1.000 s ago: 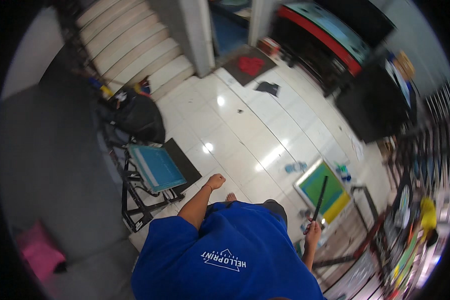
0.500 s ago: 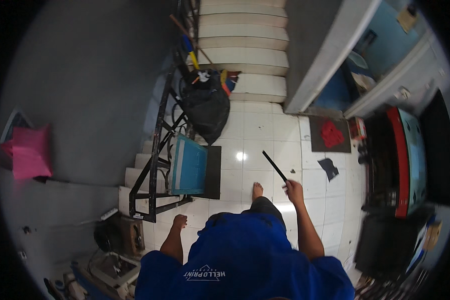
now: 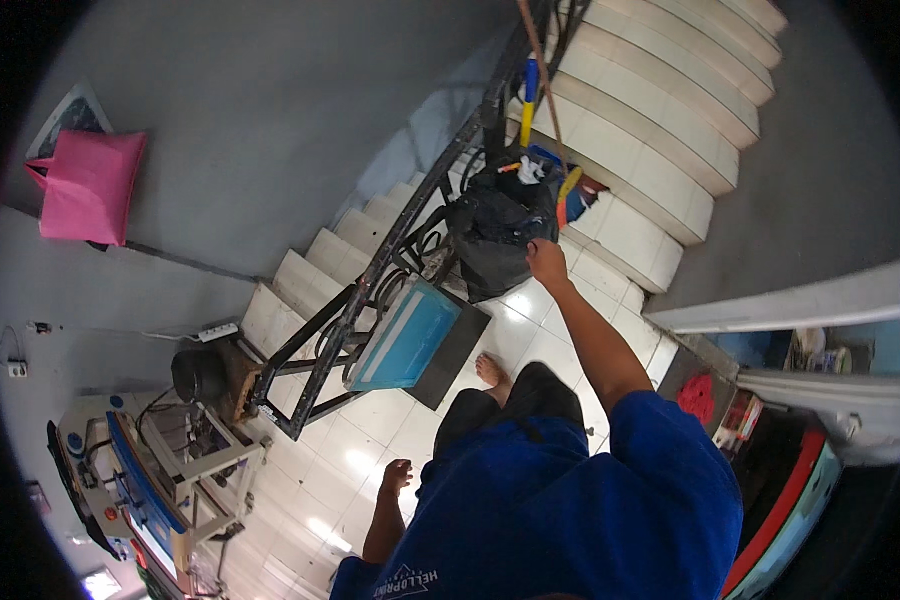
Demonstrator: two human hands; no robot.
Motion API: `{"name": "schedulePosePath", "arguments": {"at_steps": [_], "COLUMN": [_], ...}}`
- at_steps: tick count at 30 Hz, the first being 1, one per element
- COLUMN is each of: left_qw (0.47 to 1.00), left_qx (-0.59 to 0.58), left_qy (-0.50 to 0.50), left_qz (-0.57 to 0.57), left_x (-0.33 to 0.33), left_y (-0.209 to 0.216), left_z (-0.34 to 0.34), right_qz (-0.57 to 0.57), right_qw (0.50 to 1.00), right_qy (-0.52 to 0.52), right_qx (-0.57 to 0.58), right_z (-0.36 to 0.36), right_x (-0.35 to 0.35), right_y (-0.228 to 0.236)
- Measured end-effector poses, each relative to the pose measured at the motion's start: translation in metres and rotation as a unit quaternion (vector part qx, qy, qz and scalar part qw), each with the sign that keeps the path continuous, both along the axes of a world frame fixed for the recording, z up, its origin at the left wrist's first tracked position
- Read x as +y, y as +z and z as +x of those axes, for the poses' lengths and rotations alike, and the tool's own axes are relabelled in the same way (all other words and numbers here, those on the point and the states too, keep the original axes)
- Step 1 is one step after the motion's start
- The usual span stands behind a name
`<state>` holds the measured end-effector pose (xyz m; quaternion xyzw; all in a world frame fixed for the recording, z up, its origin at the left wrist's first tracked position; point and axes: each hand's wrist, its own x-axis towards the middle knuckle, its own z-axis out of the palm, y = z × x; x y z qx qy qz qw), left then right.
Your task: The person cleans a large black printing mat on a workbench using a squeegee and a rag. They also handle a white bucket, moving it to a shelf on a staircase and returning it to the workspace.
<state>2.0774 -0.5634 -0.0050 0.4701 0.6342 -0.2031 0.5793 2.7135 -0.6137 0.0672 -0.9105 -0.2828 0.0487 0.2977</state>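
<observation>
My right hand (image 3: pixel 547 262) reaches forward to the right edge of a black garbage bag (image 3: pixel 492 250), its fingers closed. The dark strip it held earlier cannot be made out against the black plastic, so what is in the fingers is unclear. Crumpled white scraps (image 3: pixel 530 170) show at the bag's open top. Low beside my body hangs my left hand (image 3: pixel 397 476), empty, its fingers loosely curled and apart. Nearest to the bag, a blue panel (image 3: pixel 407 338) leans against the black metal railing (image 3: pixel 328 340).
White tiled stairs (image 3: pixel 660 110) rise behind the bag. A blue-and-yellow pole (image 3: pixel 528 105) and a thin brown stick (image 3: pixel 542 75) stand by it. Machinery on a white frame (image 3: pixel 205 460) occupies the lower left. A red cloth (image 3: pixel 697 397) lies on a dark mat at right.
I have stepped closer to the bag and turned left. My right hand has moved forward from over the tiles to the bag. The black strip is no longer distinguishable.
</observation>
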Motion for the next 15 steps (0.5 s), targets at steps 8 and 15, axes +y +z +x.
{"name": "schedulePosePath", "arguments": {"at_steps": [8,15], "left_qw": [0.957,0.92], "left_qx": [-0.095,0.029], "left_qy": [0.257,0.388], "left_qz": [0.094,0.045], "left_x": [-0.02,-0.171], "left_y": [0.049,0.096], "left_z": [0.095,0.165], "right_qz": [-0.218,-0.317], "right_qw": [0.966,0.92], "right_qy": [0.114,0.22], "right_qx": [0.074,0.074], "right_z": [0.092,0.116], "right_x": [0.122,0.182], "right_y": [-0.091,-0.165]}}
